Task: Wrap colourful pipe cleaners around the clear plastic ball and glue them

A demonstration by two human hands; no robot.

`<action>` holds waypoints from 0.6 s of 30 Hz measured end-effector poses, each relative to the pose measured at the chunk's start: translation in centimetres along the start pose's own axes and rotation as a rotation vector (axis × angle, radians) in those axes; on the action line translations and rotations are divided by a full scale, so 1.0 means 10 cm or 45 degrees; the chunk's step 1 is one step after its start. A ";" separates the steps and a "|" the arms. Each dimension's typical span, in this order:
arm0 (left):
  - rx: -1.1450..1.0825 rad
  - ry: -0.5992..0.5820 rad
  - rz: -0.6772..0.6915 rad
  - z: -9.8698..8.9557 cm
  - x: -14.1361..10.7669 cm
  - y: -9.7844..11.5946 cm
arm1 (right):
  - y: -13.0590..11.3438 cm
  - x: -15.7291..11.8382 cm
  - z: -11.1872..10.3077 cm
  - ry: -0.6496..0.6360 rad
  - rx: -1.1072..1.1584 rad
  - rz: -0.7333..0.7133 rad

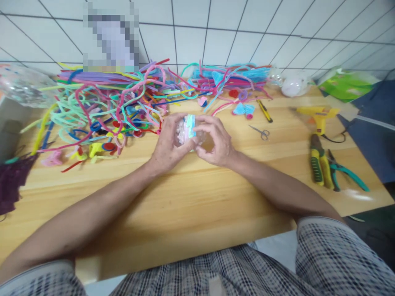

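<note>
Over the middle of the table, both my hands grip a clear plastic ball [180,134] from its two sides. A band of pastel blue, green and pink pipe cleaners [190,126] runs around the ball's middle. My left hand [169,142] is wrapped around the left side, its thumb reaching across the front to the band. On the other side my right hand [217,142] holds with curled fingers, the fingertips at the band's right edge. Small pale bits show inside the ball's left half. The palms hide parts of the ball.
A heap of coloured pipe cleaners [120,102] spreads along the back and left. Small scissors [261,132], a yellow utility knife [264,111] and a blue bow [243,109] lie to the right. Farther right are a yellow glue gun [321,119] and pliers [317,162]. Clear balls [294,84] stand behind.
</note>
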State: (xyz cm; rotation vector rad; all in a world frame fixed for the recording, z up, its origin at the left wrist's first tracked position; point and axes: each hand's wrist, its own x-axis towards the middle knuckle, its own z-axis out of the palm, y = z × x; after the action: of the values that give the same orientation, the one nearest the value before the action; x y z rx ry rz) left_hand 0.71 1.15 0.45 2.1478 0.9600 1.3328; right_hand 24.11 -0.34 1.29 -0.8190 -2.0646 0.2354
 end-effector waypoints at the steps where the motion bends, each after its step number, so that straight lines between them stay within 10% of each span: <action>1: 0.008 0.013 0.012 0.01 0.00 -0.01 | 0.01 0.00 0.00 -0.007 -0.004 -0.011; 6: 0.078 0.110 0.119 0.11 -0.01 -0.03 | 0.02 0.09 -0.10 0.088 0.061 -0.035; 18: 0.046 0.154 0.148 0.17 0.00 -0.02 | -0.04 -0.13 -0.66 0.285 0.271 0.763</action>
State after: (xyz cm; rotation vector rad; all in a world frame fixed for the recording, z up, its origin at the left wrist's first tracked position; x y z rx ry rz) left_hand 2.13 1.32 -0.45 2.2012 0.9233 1.5268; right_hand 29.64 -2.36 4.55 -1.2511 -1.5132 0.6469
